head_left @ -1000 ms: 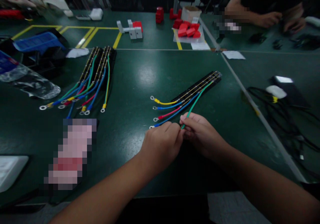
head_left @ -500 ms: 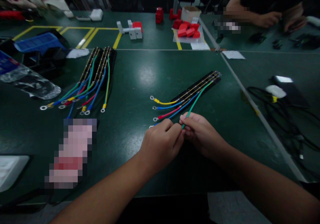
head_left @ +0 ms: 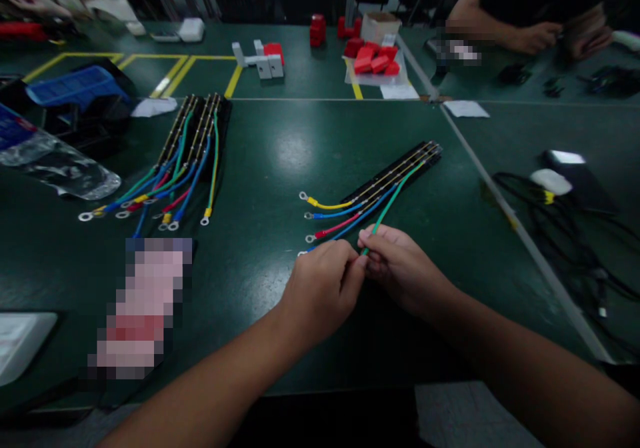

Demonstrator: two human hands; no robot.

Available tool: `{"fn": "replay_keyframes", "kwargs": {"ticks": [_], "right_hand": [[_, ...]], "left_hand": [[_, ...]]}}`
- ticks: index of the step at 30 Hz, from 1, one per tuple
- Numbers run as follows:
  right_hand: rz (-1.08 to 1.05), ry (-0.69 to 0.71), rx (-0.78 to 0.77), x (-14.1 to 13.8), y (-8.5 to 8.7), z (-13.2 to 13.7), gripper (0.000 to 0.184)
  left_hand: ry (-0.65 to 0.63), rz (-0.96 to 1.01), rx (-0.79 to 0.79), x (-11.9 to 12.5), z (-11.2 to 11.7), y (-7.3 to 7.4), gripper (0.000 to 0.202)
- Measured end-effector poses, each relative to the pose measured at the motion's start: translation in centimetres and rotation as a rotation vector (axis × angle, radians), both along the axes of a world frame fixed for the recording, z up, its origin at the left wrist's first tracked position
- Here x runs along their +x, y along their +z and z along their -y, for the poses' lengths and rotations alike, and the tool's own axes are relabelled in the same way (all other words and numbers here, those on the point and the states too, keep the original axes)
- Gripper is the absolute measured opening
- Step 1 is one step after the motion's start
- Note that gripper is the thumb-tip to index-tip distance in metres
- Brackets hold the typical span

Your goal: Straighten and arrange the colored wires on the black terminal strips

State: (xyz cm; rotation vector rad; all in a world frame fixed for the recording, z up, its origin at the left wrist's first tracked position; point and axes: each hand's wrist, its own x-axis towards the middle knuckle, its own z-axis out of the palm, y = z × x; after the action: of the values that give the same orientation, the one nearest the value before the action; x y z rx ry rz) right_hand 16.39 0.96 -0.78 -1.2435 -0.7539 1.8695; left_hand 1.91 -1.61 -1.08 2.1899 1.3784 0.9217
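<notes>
A green wire (head_left: 386, 211) runs down from a black terminal strip (head_left: 385, 176) to my hands. My right hand (head_left: 403, 261) is closed, pinching this wire between thumb and forefinger near its lower end. My left hand (head_left: 323, 285) is closed too, its thumb and forefinger at the very end of the wire, which they hide. From the same strip, a yellow wire (head_left: 333, 206), blue wires and a red wire (head_left: 340, 226) spread out to the left, tipped with ring terminals. The lowest blue wire passes partly behind my left hand.
Two wired black strips (head_left: 200, 128) lie at the left, above a pixelated object (head_left: 143, 308). Beyond are a blue tray (head_left: 77, 88), grey-white blocks (head_left: 270, 67) and red parts (head_left: 373, 60). Black cables (head_left: 545, 235) lie at the right. A co-worker's hands (head_left: 540, 38) are at the far right.
My left thumb and fingers have shifted slightly at the end of the green wire. My right hand keeps its pinch, and the strip lies practically where it was.
</notes>
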Motion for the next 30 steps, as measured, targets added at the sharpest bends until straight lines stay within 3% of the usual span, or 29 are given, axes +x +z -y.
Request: {"fn": "replay_keyframes", "kwargs": {"ticks": [11,30], "right_hand": [[-0.001,-0.005,-0.005,-0.02,-0.13,-0.05,0.022],[0.009,-0.009,-0.023,-0.03,0.19,0.01,0.021]], "left_hand": [[-0.009,-0.194,0.020,0.09,0.13,-0.30,0.022],[-0.005,-0.194,-0.041,0.07,0.19,-0.21,0.022]]}}
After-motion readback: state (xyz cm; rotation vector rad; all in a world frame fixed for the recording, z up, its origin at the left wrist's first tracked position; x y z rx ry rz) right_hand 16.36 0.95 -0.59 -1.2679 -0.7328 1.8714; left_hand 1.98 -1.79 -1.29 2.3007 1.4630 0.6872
